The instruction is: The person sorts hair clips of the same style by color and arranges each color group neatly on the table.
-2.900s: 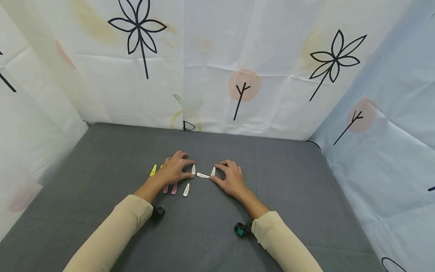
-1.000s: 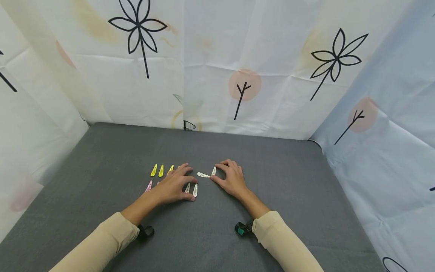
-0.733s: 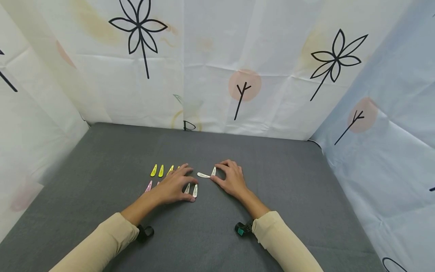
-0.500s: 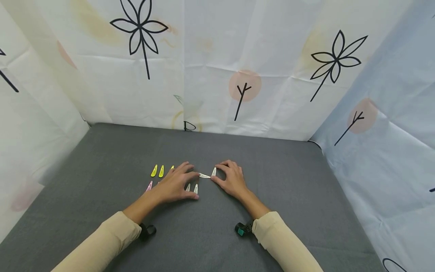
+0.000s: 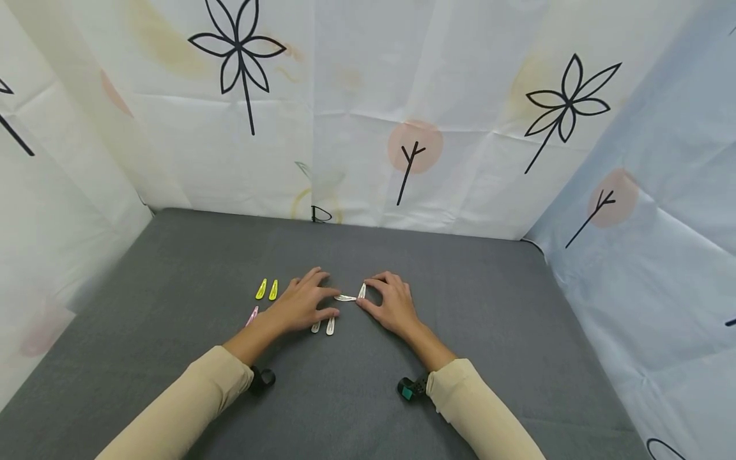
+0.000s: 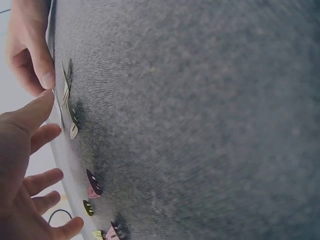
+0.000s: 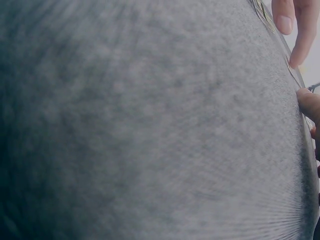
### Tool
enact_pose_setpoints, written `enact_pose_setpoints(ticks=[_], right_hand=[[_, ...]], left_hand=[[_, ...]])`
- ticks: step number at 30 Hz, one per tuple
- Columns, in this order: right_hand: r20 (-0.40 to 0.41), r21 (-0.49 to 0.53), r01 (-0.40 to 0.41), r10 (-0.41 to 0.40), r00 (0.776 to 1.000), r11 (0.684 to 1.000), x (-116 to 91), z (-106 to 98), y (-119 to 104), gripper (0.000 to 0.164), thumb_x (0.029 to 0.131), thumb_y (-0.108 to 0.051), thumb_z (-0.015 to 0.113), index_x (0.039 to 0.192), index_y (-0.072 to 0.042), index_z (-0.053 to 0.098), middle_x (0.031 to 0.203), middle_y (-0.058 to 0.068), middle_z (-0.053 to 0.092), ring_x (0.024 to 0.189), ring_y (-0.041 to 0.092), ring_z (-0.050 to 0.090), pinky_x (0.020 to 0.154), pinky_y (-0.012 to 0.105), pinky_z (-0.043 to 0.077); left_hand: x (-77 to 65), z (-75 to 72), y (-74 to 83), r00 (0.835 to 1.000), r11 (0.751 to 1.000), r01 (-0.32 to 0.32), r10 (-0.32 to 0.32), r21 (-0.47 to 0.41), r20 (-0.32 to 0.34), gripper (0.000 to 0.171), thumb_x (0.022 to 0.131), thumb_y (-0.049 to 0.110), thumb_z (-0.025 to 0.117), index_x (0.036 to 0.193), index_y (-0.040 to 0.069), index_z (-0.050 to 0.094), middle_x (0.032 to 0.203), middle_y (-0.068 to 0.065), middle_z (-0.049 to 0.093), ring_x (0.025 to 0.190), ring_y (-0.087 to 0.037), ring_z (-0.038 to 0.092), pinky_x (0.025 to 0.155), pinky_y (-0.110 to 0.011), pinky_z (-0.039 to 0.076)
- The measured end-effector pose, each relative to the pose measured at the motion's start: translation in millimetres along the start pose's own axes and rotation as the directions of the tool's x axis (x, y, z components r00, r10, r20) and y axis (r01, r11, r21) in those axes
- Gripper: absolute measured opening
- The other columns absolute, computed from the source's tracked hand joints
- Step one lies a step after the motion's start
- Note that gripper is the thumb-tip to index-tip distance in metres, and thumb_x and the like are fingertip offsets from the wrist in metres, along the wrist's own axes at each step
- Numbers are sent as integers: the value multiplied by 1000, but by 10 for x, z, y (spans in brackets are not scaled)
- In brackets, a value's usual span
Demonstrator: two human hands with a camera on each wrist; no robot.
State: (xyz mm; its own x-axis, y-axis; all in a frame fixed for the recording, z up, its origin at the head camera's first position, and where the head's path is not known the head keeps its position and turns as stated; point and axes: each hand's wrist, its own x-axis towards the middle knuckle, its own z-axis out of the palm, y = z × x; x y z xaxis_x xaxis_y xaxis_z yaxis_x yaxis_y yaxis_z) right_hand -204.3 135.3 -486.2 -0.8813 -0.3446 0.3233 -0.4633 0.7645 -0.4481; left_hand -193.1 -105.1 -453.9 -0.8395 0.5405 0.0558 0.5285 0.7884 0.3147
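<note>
In the head view, my right hand (image 5: 393,303) pinches an upright white snap hair clip (image 5: 361,291) end to end between thumb and index finger. A second white hair clip (image 5: 345,298) lies nearly level, its right end near that clip's foot. My left hand (image 5: 305,300) has its index fingertip at this level clip's left end, with the thumb apart below and the other fingers spread. Under the left thumb lie two white clips, the left one (image 5: 315,327) and the right one (image 5: 330,326), partly covered. The right wrist view catches only fingertips of the right hand (image 7: 295,30).
Two yellow clips, one (image 5: 261,289) beside the other (image 5: 273,290), and a pink clip (image 5: 252,315) lie left of my left hand. The left wrist view shows more pink clips (image 6: 93,185). Grey cloth (image 5: 489,306) covers the table, with patterned white curtains (image 5: 356,96) behind.
My left hand set one white clip down beside the lower white one, then moved up to the level clip, whose left end has shifted slightly. The right hand has kept its pinch.
</note>
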Motion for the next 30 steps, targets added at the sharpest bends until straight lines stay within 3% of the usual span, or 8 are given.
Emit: enact_pose_setpoints(ticks=[7, 15, 20, 23, 30], right_hand=[[3, 12, 0, 0, 1000, 1000, 6, -6, 0, 46, 87, -37, 77, 123, -10, 70, 119, 9, 60, 113, 30, 52, 90, 50, 37], [6, 16, 1, -1, 1000, 1000, -5, -12, -2, 47, 86, -38, 78, 123, -11, 70, 119, 9, 60, 113, 29, 52, 90, 50, 37], [10, 11, -1, 1, 1000, 1000, -4, -4, 6, 47, 87, -38, 77, 124, -11, 69, 121, 9, 60, 115, 30, 52, 92, 51, 37], [12, 7, -2, 2, 1000, 1000, 0, 1, 11, 47, 87, -39, 77, 124, -11, 69, 121, 9, 60, 116, 30, 52, 92, 51, 37], [10, 4, 1, -1, 1000, 1000, 2, 4, 11, 47, 87, -39, 77, 124, -11, 69, 120, 9, 61, 114, 30, 52, 91, 51, 38]], left_hand=[[-56, 6, -11, 1000, 999, -20, 19, -37, -25, 43, 90, 41, 72, 123, 13, 72, 142, -22, 50, 141, -42, 33, 100, -69, 33], [-64, 9, 24, 996, 998, -68, 68, 3, -52, 31, 89, 38, 75, 108, 14, 76, 136, -19, 56, 139, -40, 38, 98, -65, 39], [-53, 30, 27, 995, 996, -85, 85, -13, -62, 28, 89, 35, 75, 108, 14, 77, 134, -17, 58, 137, -40, 40, 98, -65, 39], [-38, 40, 25, 995, 997, -64, 61, -32, -76, 33, 89, 34, 76, 113, 11, 75, 135, -17, 57, 137, -39, 41, 98, -64, 39], [20, 56, 46, 991, 998, 62, -61, 7, -118, 55, 85, 44, 77, 122, 4, 70, 140, -17, 53, 138, -36, 40, 99, -65, 39]])
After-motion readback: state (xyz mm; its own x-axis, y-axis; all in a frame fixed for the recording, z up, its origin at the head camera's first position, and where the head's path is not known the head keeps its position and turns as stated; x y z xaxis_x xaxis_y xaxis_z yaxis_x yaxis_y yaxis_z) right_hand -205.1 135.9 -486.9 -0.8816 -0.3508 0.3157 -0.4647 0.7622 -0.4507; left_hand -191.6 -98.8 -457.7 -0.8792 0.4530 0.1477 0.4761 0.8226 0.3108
